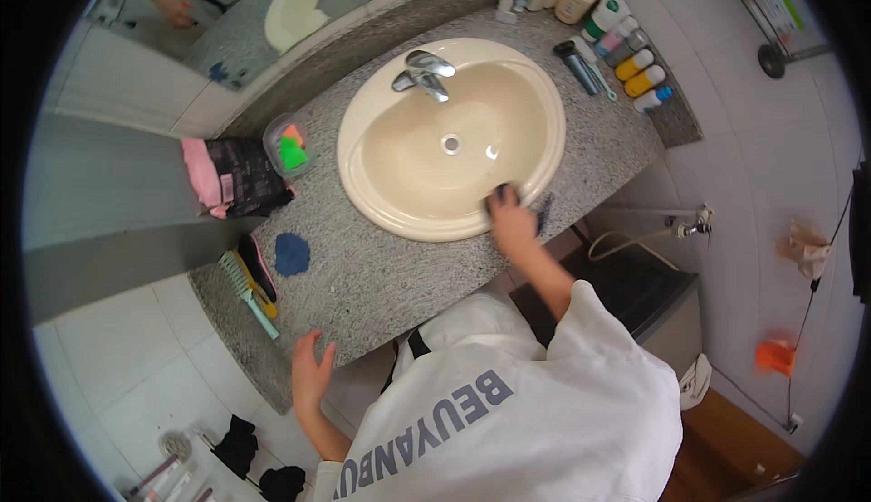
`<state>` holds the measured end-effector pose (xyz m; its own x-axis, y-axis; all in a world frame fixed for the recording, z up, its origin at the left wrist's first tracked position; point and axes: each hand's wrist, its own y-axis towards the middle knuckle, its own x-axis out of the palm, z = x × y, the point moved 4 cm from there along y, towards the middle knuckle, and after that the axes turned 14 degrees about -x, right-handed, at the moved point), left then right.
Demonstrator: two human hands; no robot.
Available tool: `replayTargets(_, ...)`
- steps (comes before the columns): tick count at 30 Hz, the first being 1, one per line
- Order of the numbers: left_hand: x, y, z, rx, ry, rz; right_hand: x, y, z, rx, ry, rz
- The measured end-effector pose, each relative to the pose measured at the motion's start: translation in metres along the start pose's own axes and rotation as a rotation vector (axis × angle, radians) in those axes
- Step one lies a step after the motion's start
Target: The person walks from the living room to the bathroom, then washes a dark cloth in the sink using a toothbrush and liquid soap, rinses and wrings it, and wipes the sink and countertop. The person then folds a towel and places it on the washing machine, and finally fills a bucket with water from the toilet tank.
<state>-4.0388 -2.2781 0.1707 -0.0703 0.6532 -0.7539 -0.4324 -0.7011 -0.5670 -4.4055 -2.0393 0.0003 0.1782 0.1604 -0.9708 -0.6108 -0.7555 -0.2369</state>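
Note:
My right hand is on the front right rim of the cream oval washbasin, its fingers closed on a small dark object. Motion blur hides what that object is. A second dark bluish patch shows just right of the hand, on the counter. Over the front left edge of the granite countertop, my left hand has its fingers apart and holds nothing. Nearest to it lie a mint-green hairbrush, a yellow-handled brush and a black comb-like item with a pink edge.
A crumpled blue cloth lies left of the basin. Behind it are a clear tub with green and orange pieces and a black-and-pink package. A chrome faucet rises at the basin's back. Bottles and a razor occupy the right corner.

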Motion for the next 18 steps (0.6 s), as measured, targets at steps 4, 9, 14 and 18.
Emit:
replayTargets(4, -0.006, 0.014, 0.038, 0.101, 0.021, 0.041, -0.014, -0.024, -0.03, -0.145, 0.392, 0.182)
replayTargets(9, -0.02, 0.032, 0.079, 0.182, 0.058, 0.079, -0.022, 0.017, 0.119, 0.099, 0.204, 0.373)
replayTargets(14, -0.008, 0.047, 0.103, 0.28, 0.106, -0.022, -0.034, 0.075, 0.227, 0.444, 0.131, 0.104)
replayTargets(18, 0.0, 0.053, 0.126, 0.306, 0.119, -0.069, 0.004, 0.052, 0.215, 0.372, -0.036, 0.313)
